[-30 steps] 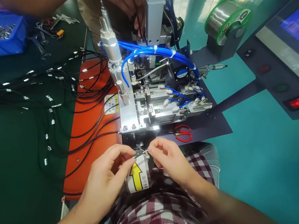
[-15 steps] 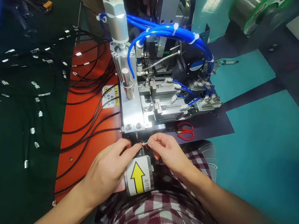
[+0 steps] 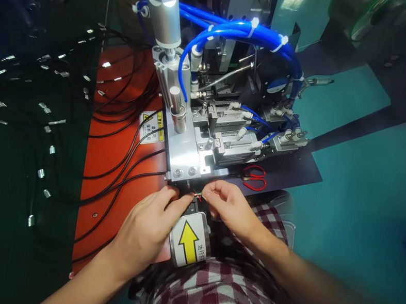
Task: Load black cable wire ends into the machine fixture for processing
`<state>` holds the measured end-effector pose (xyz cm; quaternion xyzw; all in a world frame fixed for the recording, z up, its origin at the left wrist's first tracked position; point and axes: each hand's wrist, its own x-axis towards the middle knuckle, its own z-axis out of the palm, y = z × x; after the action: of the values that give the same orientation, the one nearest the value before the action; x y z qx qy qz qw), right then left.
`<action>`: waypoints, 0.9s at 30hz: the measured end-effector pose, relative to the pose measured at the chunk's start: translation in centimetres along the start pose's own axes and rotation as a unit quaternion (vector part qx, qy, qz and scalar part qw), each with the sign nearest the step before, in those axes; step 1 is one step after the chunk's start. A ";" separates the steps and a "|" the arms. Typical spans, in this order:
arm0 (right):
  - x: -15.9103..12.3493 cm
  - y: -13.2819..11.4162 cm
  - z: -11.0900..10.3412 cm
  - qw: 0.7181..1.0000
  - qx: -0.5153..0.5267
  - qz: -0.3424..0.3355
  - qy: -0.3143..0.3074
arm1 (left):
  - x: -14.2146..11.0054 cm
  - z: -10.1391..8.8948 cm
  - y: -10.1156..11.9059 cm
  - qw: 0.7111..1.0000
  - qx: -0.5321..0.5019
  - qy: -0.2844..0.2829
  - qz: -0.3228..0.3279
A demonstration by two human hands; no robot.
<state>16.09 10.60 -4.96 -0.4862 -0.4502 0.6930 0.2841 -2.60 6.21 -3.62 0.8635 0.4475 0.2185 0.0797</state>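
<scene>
My left hand (image 3: pixel 148 226) and my right hand (image 3: pixel 227 206) meet at the front edge of a small metal machine (image 3: pixel 205 142). Both pinch the end of a thin black cable with coloured wire tips (image 3: pixel 197 194), just below the machine's silver base plate. The fingers of both hands are closed on it. A cylinder with a yellow arrow label (image 3: pixel 188 243) sits right under my hands, against my checked shirt.
Many black cables with silver ends (image 3: pixel 55 120) lie across the dark green mat and the orange plate (image 3: pixel 111 157) to the left. Blue air hoses (image 3: pixel 239 32) loop over the machine. Red scissors (image 3: pixel 255 178) lie to its right on a dark sheet. Teal tabletop extends right.
My head has moved closer and lower, so the machine looks larger. My hands have moved up to the machine's front edge with the wire end. The other person's hands left the view.
</scene>
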 end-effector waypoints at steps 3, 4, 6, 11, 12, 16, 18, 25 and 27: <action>0.0 0.1 0.0 1.000 -0.004 -0.001 0.004 | 0.0 0.0 -0.1 1.000 -0.009 -0.001 0.005; -0.1 0.1 0.0 1.000 -0.005 -0.003 0.005 | -0.1 0.0 -0.1 1.000 -0.013 -0.005 0.007; -0.1 0.2 0.0 1.000 -0.007 -0.006 0.006 | -0.2 0.1 -0.2 1.000 -0.018 -0.016 0.010; 0.0 0.3 0.0 1.000 -0.010 -0.005 0.008 | -0.3 0.0 -0.2 1.000 -0.010 -0.022 0.008; 0.0 0.3 0.0 1.000 -0.012 -0.006 0.008 | -0.3 0.0 -0.2 1.000 -0.009 -0.022 0.008; -0.1 0.5 0.0 1.000 -0.016 -0.013 0.012 | -0.3 0.0 -0.3 1.000 -0.006 -0.022 0.009; -0.1 0.6 0.1 1.000 -0.013 -0.020 0.013 | -0.3 0.2 -0.3 1.000 -0.002 -0.020 0.010; -0.2 1.1 0.1 0.998 -0.040 -0.055 0.019 | -0.3 0.3 -0.3 1.000 0.017 -0.007 0.014; -0.2 1.3 0.0 0.996 -0.056 -0.069 0.021 | -0.3 0.3 -0.3 1.000 0.020 -0.009 0.012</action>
<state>16.21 9.81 -6.06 -0.4831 -0.5149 0.6352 0.3130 -2.87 6.17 -4.09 0.8722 0.4404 0.2030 0.0640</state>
